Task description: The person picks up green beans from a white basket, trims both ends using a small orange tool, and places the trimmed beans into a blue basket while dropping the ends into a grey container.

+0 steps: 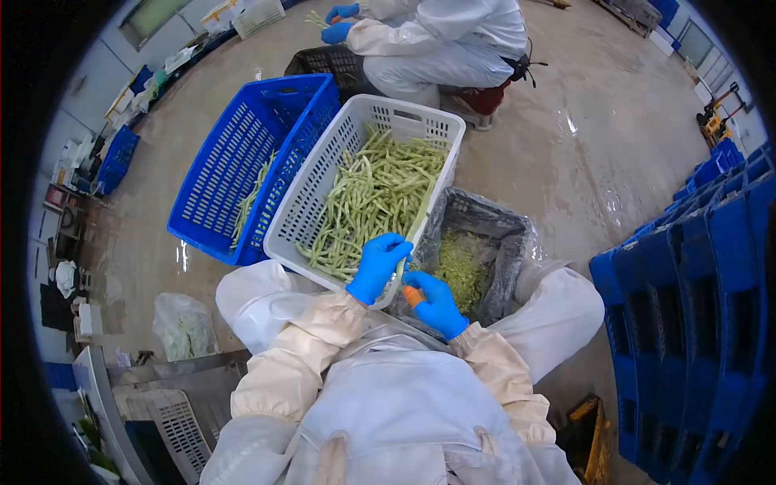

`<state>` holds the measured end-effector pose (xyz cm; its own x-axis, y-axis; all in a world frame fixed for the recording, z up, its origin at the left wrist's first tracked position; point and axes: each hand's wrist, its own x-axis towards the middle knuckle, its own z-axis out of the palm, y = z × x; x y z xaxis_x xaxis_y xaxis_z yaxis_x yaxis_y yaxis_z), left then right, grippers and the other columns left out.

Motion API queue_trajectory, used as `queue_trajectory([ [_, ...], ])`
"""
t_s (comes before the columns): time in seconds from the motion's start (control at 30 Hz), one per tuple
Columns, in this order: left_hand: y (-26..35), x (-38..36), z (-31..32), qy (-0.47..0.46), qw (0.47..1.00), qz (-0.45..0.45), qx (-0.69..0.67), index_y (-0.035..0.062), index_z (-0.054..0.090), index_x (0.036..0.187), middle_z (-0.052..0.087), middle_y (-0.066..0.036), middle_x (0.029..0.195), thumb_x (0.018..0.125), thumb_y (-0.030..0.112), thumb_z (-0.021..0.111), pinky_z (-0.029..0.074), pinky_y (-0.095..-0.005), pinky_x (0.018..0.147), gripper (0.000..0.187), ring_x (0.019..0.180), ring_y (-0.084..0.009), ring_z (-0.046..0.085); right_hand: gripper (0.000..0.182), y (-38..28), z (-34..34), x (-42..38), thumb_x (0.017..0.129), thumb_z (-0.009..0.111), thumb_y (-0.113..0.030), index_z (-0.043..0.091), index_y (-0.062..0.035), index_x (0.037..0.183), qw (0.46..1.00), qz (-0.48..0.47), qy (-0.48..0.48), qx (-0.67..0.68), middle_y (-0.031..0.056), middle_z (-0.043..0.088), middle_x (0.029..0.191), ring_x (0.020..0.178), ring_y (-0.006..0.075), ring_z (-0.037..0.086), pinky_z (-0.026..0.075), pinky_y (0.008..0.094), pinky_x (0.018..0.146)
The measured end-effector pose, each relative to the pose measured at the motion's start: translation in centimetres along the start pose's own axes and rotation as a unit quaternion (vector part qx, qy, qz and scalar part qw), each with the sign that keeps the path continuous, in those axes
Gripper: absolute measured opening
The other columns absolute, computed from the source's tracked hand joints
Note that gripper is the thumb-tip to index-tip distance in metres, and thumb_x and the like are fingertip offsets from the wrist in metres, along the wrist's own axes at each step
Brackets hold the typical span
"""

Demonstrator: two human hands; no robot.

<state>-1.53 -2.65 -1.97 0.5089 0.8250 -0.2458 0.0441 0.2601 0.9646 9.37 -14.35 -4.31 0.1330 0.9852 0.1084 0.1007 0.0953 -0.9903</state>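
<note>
My left hand (pixel 378 268), in a blue glove, is closed around a green bean (pixel 400 271) above the near right corner of the white crate. My right hand (pixel 436 305), gloved the same, grips a small tool with an orange handle (pixel 413 296) close to the bean's lower end; no blade can be made out. Many long green beans (pixel 376 190) lie heaped in the white perforated crate (pixel 288 212) in front of me. To its right stands a bin lined with dark plastic (pixel 511 218), holding small green trimmings (pixel 462 271).
A blue crate (pixel 212 182) with several beans (pixel 252 202) adjoins the white crate's left side. Across from me sits a co-worker (pixel 440 40) in white, with blue gloves, beside a black crate (pixel 330 65). Blue pallets (pixel 687 323) stack up at right. A plastic bag (pixel 184 326) rests at left.
</note>
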Motion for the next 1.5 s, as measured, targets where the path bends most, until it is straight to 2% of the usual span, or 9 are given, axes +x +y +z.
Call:
queue_trajectory([
  [0.3,-2.2,-0.2,2.1,0.167,0.973,0.126,0.096,-0.0001,0.057,0.081,0.057,-0.004,0.064,0.081,0.008,0.062,0.043,-0.0233,0.051,0.01,0.058,-0.008,0.055,0.017,1.5,0.5,0.4,0.083,0.055,-0.01,0.057,0.0001,0.097,0.995,-0.005,0.08,-0.054,0.0106,0.06,0.077,0.067,0.0146,0.056,0.046,0.0291,0.063],
  [0.53,-0.3,-0.5,3.1,0.145,0.986,0.066,-0.058,-0.0003,0.055,0.089,0.057,-0.005,0.068,0.082,0.008,0.059,0.045,-0.0227,0.051,0.012,0.06,-0.0098,0.055,0.015,0.0,0.0,0.3,0.079,0.056,-0.008,0.058,-0.0027,0.094,0.983,-0.04,0.111,-0.143,0.0157,0.059,0.079,0.067,0.0252,0.058,0.046,0.0336,0.061],
  [0.6,-0.5,-0.4,1.9,0.039,0.997,0.015,-0.07,0.0,0.055,0.089,0.057,-0.005,0.067,0.082,0.009,0.058,0.044,-0.0226,0.049,0.011,0.057,-0.0102,0.055,0.012,0.2,0.1,0.3,0.079,0.055,-0.005,0.058,-0.0034,0.09,0.989,-0.059,0.115,-0.07,0.0132,0.058,0.077,0.067,0.0236,0.058,0.045,0.0327,0.062],
  [0.73,-0.1,-0.9,-1.0,-0.033,0.999,-0.025,0.029,0.0,0.056,0.089,0.057,-0.005,0.067,0.082,0.009,0.058,0.042,-0.0227,0.046,0.012,0.053,-0.0096,0.053,0.008,4.3,-7.2,1.5,0.081,0.054,-0.005,0.06,-0.0024,0.086,0.902,-0.01,0.429,-0.043,0.002,0.058,0.077,0.067,0.0113,0.052,0.043,0.0257,0.062],
  [0.83,-0.1,-1.6,-2.4,-0.004,0.994,-0.006,0.107,0.0007,0.057,0.088,0.057,-0.003,0.066,0.083,0.012,0.057,0.041,-0.0224,0.046,0.013,0.053,-0.0091,0.053,0.008,2.8,-8.7,1.1,0.082,0.054,-0.004,0.06,-0.0013,0.086,0.932,0.066,0.355,-0.035,0.002,0.057,0.078,0.071,0.0108,0.051,0.043,0.0249,0.065],
  [1.0,0.6,-2.8,-3.0,-0.012,0.934,0.109,0.34,0.0043,0.059,0.088,0.059,-0.009,0.067,0.08,0.014,0.06,0.044,-0.0323,0.051,0.013,0.056,-0.0194,0.057,0.034,-1.3,-4.7,1.9,0.085,0.054,-0.004,0.052,-0.0035,0.119,0.971,-0.053,0.234,0.005,0.0098,0.059,0.104,0.095,0.0163,0.056,0.043,0.0283,0.085],
  [1.2,0.4,-3.0,-3.8,0.006,0.867,0.196,0.457,0.0065,0.057,0.084,0.059,-0.014,0.073,0.079,0.019,0.06,0.044,-0.0405,0.057,0.014,0.067,-0.0332,0.057,0.028,1.5,-5.4,1.2,0.086,0.052,-0.003,0.054,-0.0009,0.114,0.978,-0.033,0.108,-0.174,0.0086,0.063,0.094,0.087,0.015,0.059,0.046,0.0281,0.079],
  [1.33,0.8,-3.2,-4.3,0.009,0.849,0.218,0.482,0.0057,0.055,0.084,0.059,-0.014,0.075,0.079,0.018,0.06,0.044,-0.0422,0.058,0.015,0.07,-0.0342,0.057,0.022,0.1,-4.7,1.3,0.086,0.053,-0.004,0.057,-0.0007,0.107,0.984,-0.037,0.149,-0.091,0.0082,0.064,0.087,0.081,0.0153,0.061,0.047,0.0275,0.074],
  [1.5,0.3,-2.8,-5.3,-0.009,0.876,0.19,0.443,0.0058,0.057,0.083,0.059,-0.013,0.07,0.081,0.019,0.059,0.044,-0.039,0.056,0.013,0.063,-0.0316,0.057,0.02,1.8,-4.6,1.3,0.082,0.06,-0.008,0.059,-0.0034,0.101,0.982,-0.06,0.12,-0.132,0.0169,0.062,0.09,0.079,0.031,0.061,0.048,0.0332,0.069],
])
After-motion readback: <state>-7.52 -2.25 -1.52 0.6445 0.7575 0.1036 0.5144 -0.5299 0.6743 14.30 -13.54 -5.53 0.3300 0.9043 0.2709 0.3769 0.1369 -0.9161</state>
